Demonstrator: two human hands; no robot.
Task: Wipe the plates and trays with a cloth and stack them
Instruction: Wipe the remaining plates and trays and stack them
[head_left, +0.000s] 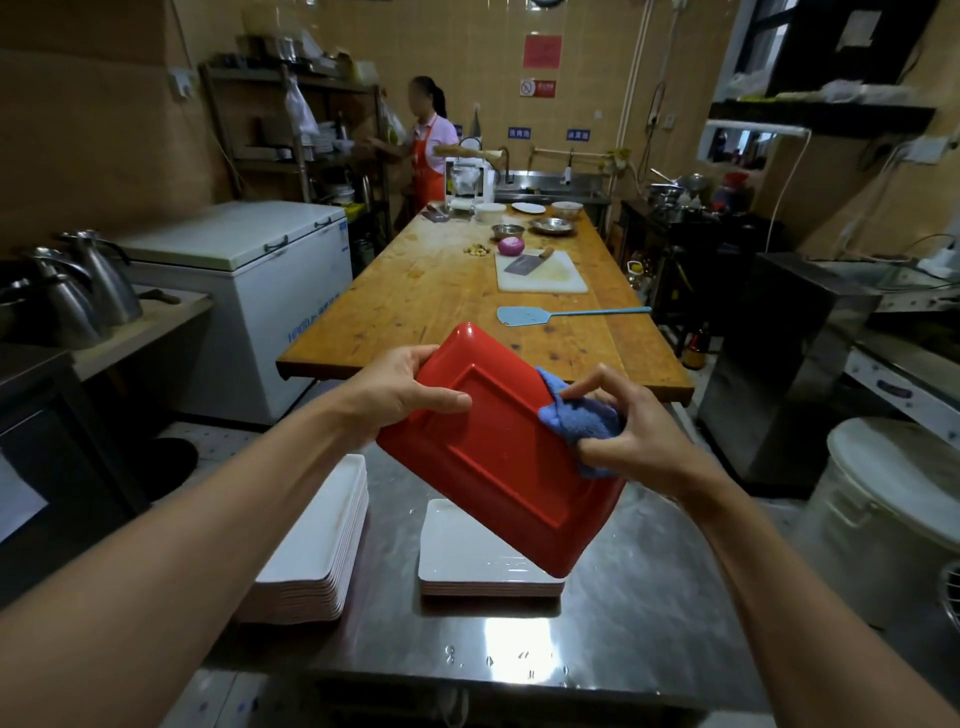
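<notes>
Head view of a wiping step, seen over a steel surface (649, 597). The left hand (400, 389) holds a red rectangular tray (493, 467) by its upper left edge, thumb across the underside and fingers curled behind the rim; this grip is clamped on the tray. The tray is held in the air, tilted, underside toward the camera, its lower corner hanging above a short stack of white trays (467, 545) without visibly touching it. The right hand (634, 426) bunches a blue cloth (576, 415) against the tray's right edge, fingers and thumb closed around the cloth. A taller stack of white trays (317, 540) stands at the left edge of the steel surface, partly hidden by the left forearm. Water droplets lie on the steel near its front edge.

Likely risks, judged from this arrangement: the tray is supported at one edge only, so firm cloth pressure on the opposite edge could pivot it out of the left grip; a wet rim would worsen this. A drop would land on the short stack. The taller stack sits close to the surface's edge, so a nudge from the forearm could shift it.
</notes>
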